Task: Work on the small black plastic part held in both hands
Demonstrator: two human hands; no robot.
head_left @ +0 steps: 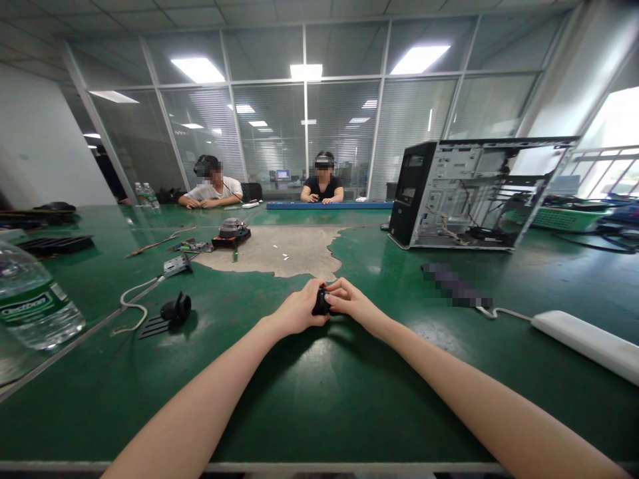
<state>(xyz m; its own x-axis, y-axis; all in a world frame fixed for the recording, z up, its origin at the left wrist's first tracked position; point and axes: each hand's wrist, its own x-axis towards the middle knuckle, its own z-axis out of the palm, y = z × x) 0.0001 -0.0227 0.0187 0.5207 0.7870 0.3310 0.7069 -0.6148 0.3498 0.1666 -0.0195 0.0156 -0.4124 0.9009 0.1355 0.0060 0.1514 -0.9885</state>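
I hold 1 small black part (320, 304) between my left hand (301, 310) and my right hand (353, 305), the fingers of both narrowed around it over the green table (299, 399), neither hand nearer, its long axis too covered for me to tell.

The bottle (40, 289) bears a green label (32, 306) with slanted white lettering, blurred, that seems to read "C'estbon". Lettering on the small bottles (146, 195) and pale marks on the glass (192, 110) are too small to read.
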